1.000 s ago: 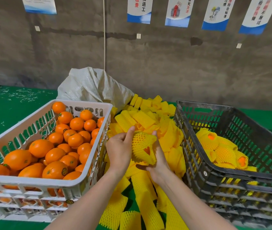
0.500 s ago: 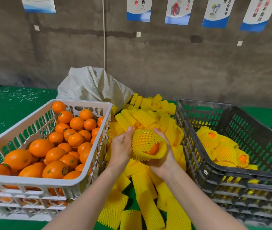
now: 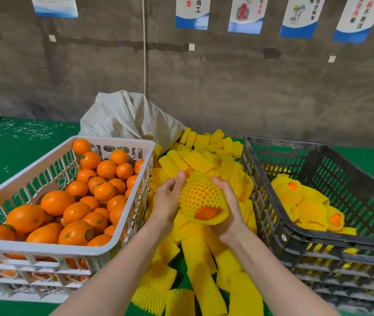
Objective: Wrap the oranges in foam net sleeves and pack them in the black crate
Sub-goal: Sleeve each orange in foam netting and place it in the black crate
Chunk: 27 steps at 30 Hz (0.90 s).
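Head view, looking down on a green table [image 3: 10, 151]. At centre, two bare hands hold one orange [image 3: 207, 212] almost fully inside a yellow foam sleeve [image 3: 200, 192]. Bare peel shows only at the sleeve's open mouth, at 6 o'clock on the fruit.

The right hand [image 3: 229, 210] cups it from 3 to 5 o'clock, fingers curled round the net. The left hand [image 3: 167, 201] sits at 9 o'clock with its thumb on the net; whether its fingers grip cannot be told.

At 8 o'clock is a white crate [image 3: 44, 248] of loose fruit [image 3: 56, 201]. At 4 o'clock is the black crate [image 3: 318, 233], with wrapped fruit [image 3: 307, 201] on its floor. Spare sleeves [image 3: 195, 160] are heaped between the crates, with a sack [image 3: 126, 115] at 12 o'clock.

The orange is probably firm and weighty. The net looks soft, springy and grippy, but could slide off at its open end. It is best held round the middle, palm under the mouth.
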Each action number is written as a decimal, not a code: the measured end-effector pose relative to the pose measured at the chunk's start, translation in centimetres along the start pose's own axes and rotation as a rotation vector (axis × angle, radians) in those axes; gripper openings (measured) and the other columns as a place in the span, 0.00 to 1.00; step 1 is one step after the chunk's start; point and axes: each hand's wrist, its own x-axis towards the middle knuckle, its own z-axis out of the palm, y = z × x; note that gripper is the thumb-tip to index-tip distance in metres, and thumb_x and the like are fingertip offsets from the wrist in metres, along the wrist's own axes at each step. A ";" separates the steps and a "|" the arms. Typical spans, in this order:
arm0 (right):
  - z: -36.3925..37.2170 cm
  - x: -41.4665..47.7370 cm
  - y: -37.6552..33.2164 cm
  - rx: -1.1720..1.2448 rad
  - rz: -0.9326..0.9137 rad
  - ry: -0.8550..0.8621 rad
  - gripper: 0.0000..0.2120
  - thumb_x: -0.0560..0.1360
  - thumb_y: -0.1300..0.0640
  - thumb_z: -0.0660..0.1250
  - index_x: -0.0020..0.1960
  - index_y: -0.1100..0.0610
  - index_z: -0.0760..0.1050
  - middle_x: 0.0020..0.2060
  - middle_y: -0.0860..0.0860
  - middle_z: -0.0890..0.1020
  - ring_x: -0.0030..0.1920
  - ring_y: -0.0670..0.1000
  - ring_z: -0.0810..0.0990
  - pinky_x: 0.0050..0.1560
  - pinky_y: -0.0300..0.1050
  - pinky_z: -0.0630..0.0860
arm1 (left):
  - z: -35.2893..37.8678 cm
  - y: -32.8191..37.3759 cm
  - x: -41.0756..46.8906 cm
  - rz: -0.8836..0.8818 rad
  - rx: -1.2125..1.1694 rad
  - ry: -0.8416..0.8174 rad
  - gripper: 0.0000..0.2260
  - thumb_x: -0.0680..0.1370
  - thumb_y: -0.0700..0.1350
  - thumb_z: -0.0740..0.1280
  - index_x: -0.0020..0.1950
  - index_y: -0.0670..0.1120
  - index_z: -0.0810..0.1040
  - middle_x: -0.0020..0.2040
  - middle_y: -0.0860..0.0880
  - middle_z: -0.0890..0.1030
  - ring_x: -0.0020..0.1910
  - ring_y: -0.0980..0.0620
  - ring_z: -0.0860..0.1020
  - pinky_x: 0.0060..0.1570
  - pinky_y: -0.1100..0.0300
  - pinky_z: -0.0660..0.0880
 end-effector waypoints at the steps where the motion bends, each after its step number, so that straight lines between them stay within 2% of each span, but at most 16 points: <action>1: 0.0 -0.1 -0.2 -0.032 -0.031 -0.014 0.16 0.65 0.45 0.63 0.40 0.53 0.84 0.37 0.52 0.84 0.37 0.49 0.84 0.34 0.41 0.79 | 0.0 0.2 -0.2 -0.148 -0.049 -0.037 0.17 0.70 0.66 0.60 0.43 0.53 0.77 0.38 0.50 0.83 0.41 0.51 0.81 0.37 0.56 0.78; 4: -0.4 0.3 -0.6 -0.210 -0.163 0.030 0.19 0.67 0.48 0.66 0.54 0.56 0.78 0.48 0.55 0.81 0.49 0.53 0.81 0.48 0.52 0.78 | 0.1 0.6 -1.0 -0.542 -0.264 -0.250 0.34 0.64 0.71 0.61 0.59 0.49 0.76 0.48 0.41 0.84 0.45 0.41 0.82 0.39 0.49 0.79; 6: -0.7 0.4 -0.6 -0.348 -0.236 0.056 0.15 0.67 0.48 0.61 0.52 0.51 0.76 0.49 0.52 0.80 0.51 0.53 0.78 0.52 0.54 0.75 | 0.4 0.7 -1.2 -0.608 -0.351 -0.280 0.37 0.64 0.70 0.62 0.63 0.46 0.73 0.48 0.38 0.84 0.45 0.38 0.83 0.39 0.48 0.79; 8: -0.7 0.4 -0.7 -0.399 -0.264 0.059 0.09 0.69 0.48 0.65 0.46 0.52 0.75 0.44 0.52 0.79 0.47 0.52 0.77 0.49 0.52 0.74 | 0.6 0.5 -1.2 -0.567 -0.336 -0.253 0.31 0.67 0.68 0.64 0.61 0.47 0.74 0.46 0.40 0.85 0.45 0.41 0.84 0.41 0.49 0.80; 10: -0.6 0.2 -0.9 -0.440 -0.286 0.081 0.12 0.71 0.47 0.69 0.41 0.55 0.73 0.39 0.52 0.77 0.43 0.51 0.76 0.44 0.48 0.73 | 0.7 0.1 -1.1 -0.533 -0.297 -0.252 0.29 0.66 0.67 0.64 0.59 0.49 0.75 0.47 0.42 0.85 0.47 0.42 0.83 0.44 0.48 0.80; 11: -0.5 0.2 -1.0 -0.469 -0.292 0.106 0.12 0.71 0.47 0.67 0.41 0.56 0.73 0.37 0.52 0.77 0.42 0.51 0.77 0.44 0.47 0.73 | 0.6 -0.1 -1.1 -0.529 -0.279 -0.260 0.30 0.65 0.68 0.65 0.59 0.49 0.75 0.47 0.42 0.85 0.49 0.41 0.83 0.45 0.47 0.80; 15: -0.5 0.5 -1.2 -0.648 -0.332 0.213 0.10 0.77 0.53 0.62 0.40 0.57 0.71 0.40 0.58 0.77 0.44 0.55 0.76 0.47 0.53 0.73 | 0.3 0.0 -1.5 -0.494 -0.215 -0.339 0.28 0.64 0.66 0.67 0.58 0.52 0.77 0.51 0.43 0.84 0.49 0.41 0.83 0.46 0.44 0.79; 18: -0.4 0.5 -1.4 -0.723 -0.356 0.237 0.10 0.78 0.55 0.63 0.39 0.56 0.71 0.39 0.58 0.77 0.44 0.55 0.75 0.46 0.53 0.72 | 0.4 0.4 -1.8 -0.460 -0.198 -0.400 0.27 0.65 0.61 0.68 0.60 0.50 0.77 0.54 0.42 0.83 0.52 0.41 0.82 0.47 0.45 0.79; 20: -0.4 0.6 -1.4 -0.707 -0.343 0.228 0.09 0.77 0.57 0.63 0.39 0.57 0.70 0.40 0.58 0.76 0.45 0.54 0.75 0.47 0.51 0.72 | 0.8 0.8 -1.9 -0.438 -0.161 -0.361 0.26 0.65 0.58 0.69 0.60 0.48 0.77 0.55 0.42 0.83 0.53 0.42 0.81 0.48 0.48 0.79; 22: -0.4 0.5 -1.1 -0.664 -0.362 0.215 0.06 0.77 0.58 0.63 0.42 0.57 0.70 0.43 0.56 0.78 0.47 0.52 0.77 0.50 0.47 0.72 | 1.3 1.1 -1.9 -0.433 -0.139 -0.295 0.24 0.69 0.57 0.68 0.60 0.45 0.76 0.55 0.41 0.81 0.54 0.42 0.80 0.52 0.48 0.77; 24: -0.6 0.2 -0.8 -0.714 -0.446 0.221 0.04 0.78 0.56 0.62 0.50 0.55 0.70 0.50 0.49 0.78 0.53 0.48 0.76 0.53 0.35 0.71 | 1.8 1.4 -1.9 -0.423 -0.171 -0.233 0.19 0.75 0.54 0.66 0.60 0.44 0.76 0.55 0.40 0.81 0.53 0.42 0.80 0.52 0.48 0.76; 26: -0.9 -0.6 -0.4 -0.803 -0.515 0.203 0.11 0.77 0.49 0.62 0.59 0.49 0.68 0.55 0.41 0.73 0.58 0.42 0.72 0.53 0.26 0.67 | 2.1 1.7 -1.6 -0.406 -0.229 -0.176 0.17 0.77 0.53 0.64 0.60 0.43 0.77 0.53 0.40 0.82 0.51 0.43 0.81 0.47 0.48 0.78; 27: -1.0 -1.0 -0.3 -0.844 -0.523 0.163 0.15 0.76 0.46 0.63 0.61 0.47 0.68 0.57 0.39 0.72 0.60 0.39 0.70 0.55 0.26 0.67 | 2.3 1.8 -1.4 -0.394 -0.256 -0.155 0.16 0.78 0.52 0.63 0.59 0.43 0.77 0.49 0.42 0.83 0.47 0.44 0.82 0.43 0.51 0.79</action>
